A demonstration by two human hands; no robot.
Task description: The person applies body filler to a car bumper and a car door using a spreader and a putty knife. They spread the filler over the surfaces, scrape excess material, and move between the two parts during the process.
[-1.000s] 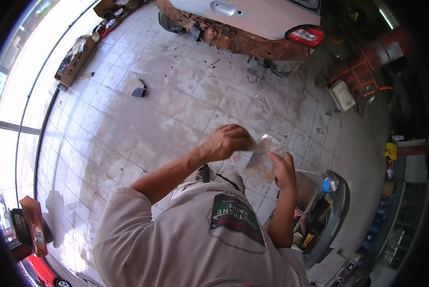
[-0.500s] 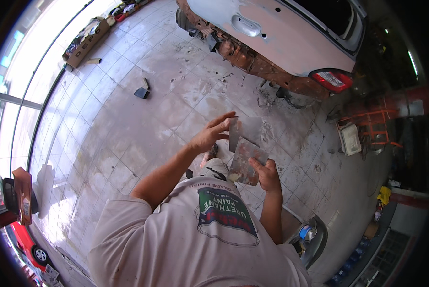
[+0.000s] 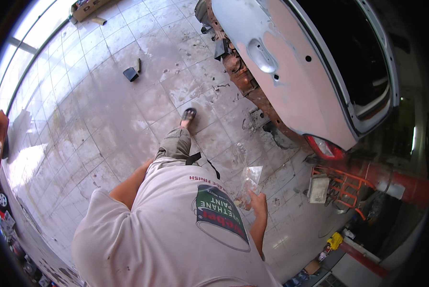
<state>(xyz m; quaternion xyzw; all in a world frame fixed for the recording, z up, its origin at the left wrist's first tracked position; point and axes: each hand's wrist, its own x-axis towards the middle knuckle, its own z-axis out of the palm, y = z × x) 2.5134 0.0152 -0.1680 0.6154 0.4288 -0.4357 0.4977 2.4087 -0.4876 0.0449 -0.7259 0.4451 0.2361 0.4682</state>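
Note:
In my right hand (image 3: pixel 258 204), low at the right of my body, are thin flat rectangular putty spreaders (image 3: pixel 252 174). The upper one catches the light; smears show on the lower part, and the fingers are closed on them. My left hand (image 3: pixel 149 163) hangs at my left hip, mostly hidden by the shirt and trouser leg. Its fingers do not show, nor whether it holds anything. Ahead on the right stands a car body (image 3: pixel 291 62) with pinkish filler and grey patches, a recessed handle area and a red tail light (image 3: pixel 325 147).
A black block (image 3: pixel 130 74) lies on the tiled floor (image 3: pixel 128 115) at the left, beside a short stick. Debris lies under the car's lower edge. An orange metal frame (image 3: pixel 350 184) with a pale block (image 3: pixel 318 189) stands at the right. A cardboard box (image 3: pixel 87 8) is far left.
My left hand has let go of its spreader and dropped to my hip. The right hand has lowered with the spreaders. My view has turned and the car body looks nearer; one foot is forward.

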